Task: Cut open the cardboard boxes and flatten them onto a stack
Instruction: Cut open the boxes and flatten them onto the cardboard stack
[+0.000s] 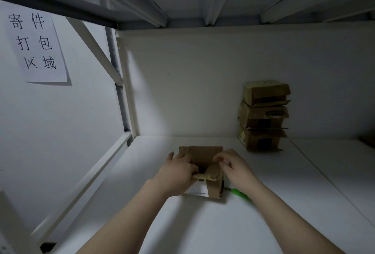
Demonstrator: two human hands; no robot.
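Leftward, paper sign (35,47) on white wall, metal shelving overhead. On white shelf surface (142,172), left hand (178,169) grips near flap of cardboard box (203,155), set between both hands; right hand (233,168) curled at its right flap, blurred, grasp unclear. Green utility knife (240,193) under right wrist. Stacked boxes (262,115) against back wall.

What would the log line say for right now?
left hand: grips near flap of cardboard box | right hand: on its right edge, grip blurred | green cutter: on shelf, unheld | stacked boxes: back right

Dim, flat light; wide-angle bending at edges; fingers slightly motion-blurred.
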